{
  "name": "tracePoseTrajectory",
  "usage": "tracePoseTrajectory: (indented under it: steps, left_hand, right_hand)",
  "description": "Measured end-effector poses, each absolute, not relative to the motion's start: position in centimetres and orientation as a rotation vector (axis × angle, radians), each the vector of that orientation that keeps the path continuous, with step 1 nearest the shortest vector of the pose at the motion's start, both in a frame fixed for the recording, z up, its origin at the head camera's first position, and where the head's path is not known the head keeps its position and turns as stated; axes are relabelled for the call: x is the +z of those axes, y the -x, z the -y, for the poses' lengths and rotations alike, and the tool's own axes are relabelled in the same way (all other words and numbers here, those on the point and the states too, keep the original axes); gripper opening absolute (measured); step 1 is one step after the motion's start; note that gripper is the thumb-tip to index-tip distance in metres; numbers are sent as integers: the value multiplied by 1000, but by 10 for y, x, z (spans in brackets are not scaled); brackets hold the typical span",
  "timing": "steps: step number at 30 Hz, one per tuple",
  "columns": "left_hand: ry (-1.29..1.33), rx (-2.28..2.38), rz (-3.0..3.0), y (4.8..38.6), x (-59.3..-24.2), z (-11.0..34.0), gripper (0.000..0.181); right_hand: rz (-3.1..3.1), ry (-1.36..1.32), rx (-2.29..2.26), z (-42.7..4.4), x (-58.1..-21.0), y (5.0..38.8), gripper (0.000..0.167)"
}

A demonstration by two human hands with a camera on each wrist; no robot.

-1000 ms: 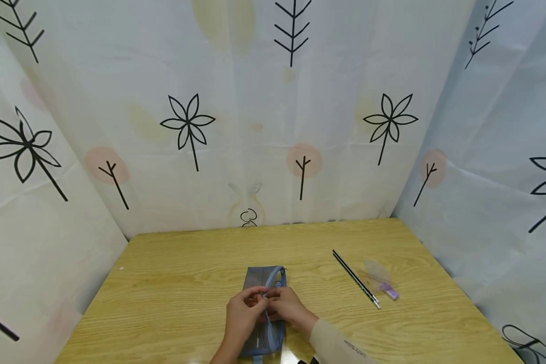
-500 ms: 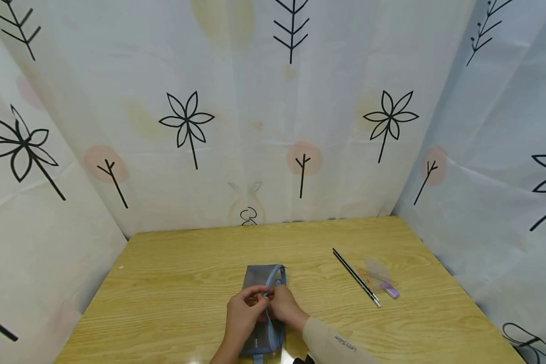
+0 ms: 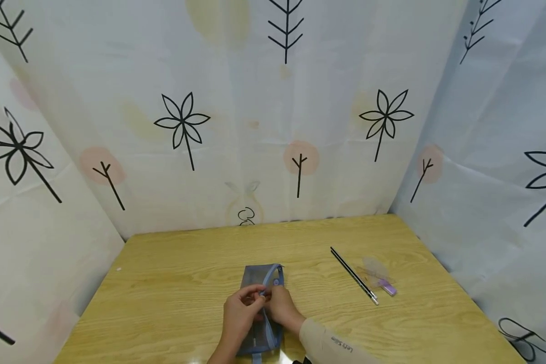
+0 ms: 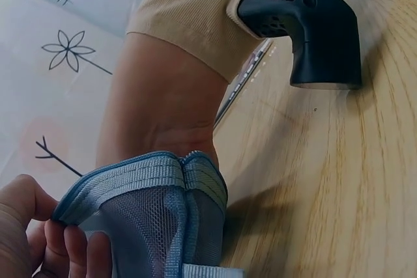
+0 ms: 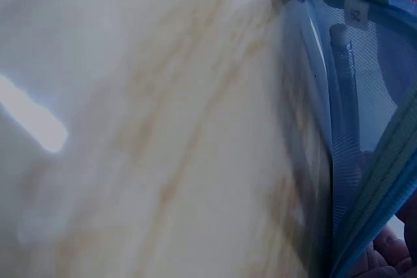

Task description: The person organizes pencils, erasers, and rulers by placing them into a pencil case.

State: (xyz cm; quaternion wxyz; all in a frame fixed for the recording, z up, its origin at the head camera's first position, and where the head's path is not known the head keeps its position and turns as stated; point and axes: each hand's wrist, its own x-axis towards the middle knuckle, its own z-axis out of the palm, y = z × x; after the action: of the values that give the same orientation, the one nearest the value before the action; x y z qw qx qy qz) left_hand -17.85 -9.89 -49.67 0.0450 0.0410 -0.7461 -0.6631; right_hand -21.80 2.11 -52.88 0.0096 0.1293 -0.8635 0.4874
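Head view: pinching blue mesh pouch (image 3: 255,335), on counter (image 3: 173,283) near front, w/ L hand (image 3: 241,312); R hand (image 3: 283,307) at or in opening, can't tell if gripping. Prob. partway: pouch already open; lying outside, to R, pencils (image 3: 354,276), purple item (image 3: 387,287) + clear pcs (image 3: 374,267). Reads approx. "Let's Slim" on R sleeve (image 3: 332,349).

L-wrist view: holding rim (image 4: 130,183) betw. thumb + fingers.

R-wrist view: small white tag (image 5: 356,14) on pouch, print unclear.

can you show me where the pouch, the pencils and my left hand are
Pouch (image 3: 257,337): head view, on its see-through side, near the lower end.
Pencils (image 3: 354,275): head view, midway along their dark shafts.
Left hand (image 3: 237,314): head view, on the back of the hand.
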Motion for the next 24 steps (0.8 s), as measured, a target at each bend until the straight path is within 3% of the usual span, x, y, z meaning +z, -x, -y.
tracePoseTrajectory:
  steps: [9, 15, 24]
  left_hand:
    - [-98, -2033, 2289, 181, -504, 103, 26]
    - [-115, -1971, 2289, 181, -505, 103, 25]
    - [-124, -2039, 2257, 181, -507, 103, 25]
  right_hand:
    - [2646, -465, 1756, -33, -520, 212, 12]
    - [2630, -446, 1916, -68, -500, 216, 16]
    - [2835, -251, 1234, -145, -480, 247, 17]
